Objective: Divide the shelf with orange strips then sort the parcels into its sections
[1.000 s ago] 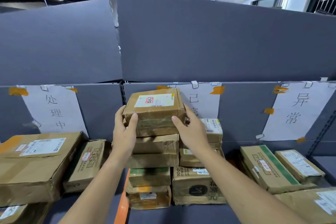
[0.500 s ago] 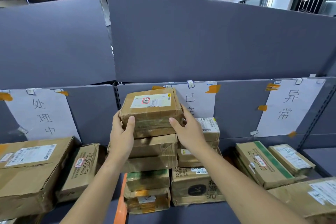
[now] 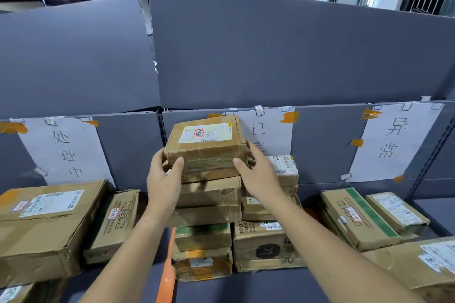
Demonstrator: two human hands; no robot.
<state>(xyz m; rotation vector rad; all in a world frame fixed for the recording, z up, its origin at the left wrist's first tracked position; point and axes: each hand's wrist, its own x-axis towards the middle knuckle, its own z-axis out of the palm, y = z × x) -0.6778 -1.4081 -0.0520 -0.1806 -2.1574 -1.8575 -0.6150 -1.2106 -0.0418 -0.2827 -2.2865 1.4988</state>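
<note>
Holding one top parcel [image 3: 205, 147] between your two hands: left hand [image 3: 164, 183] grips its 9 o'clock edge, thumb curled onto the front face; right hand [image 3: 258, 177] grips the 3 o'clock edge, thumb on the front, fingers wrapped behind. Parcel sits between both palms, resting on the centre stack [image 3: 204, 224] of four boxes below it, on the shelf [image 3: 246, 285]. One orange strip [image 3: 166, 268] visible, at 6 o'clock of the left hand, just left of the stack base. Second stack [image 3: 267, 241] at 3 o'clock of the centre one: three boxes countable, touching it. Left section: two full boxes [image 3: 46, 226] plus one partly cut off at the frame corner. Right section: three boxes [image 3: 362, 219]. Three paper signs [image 3: 64, 152] taped on the back panel.
</note>
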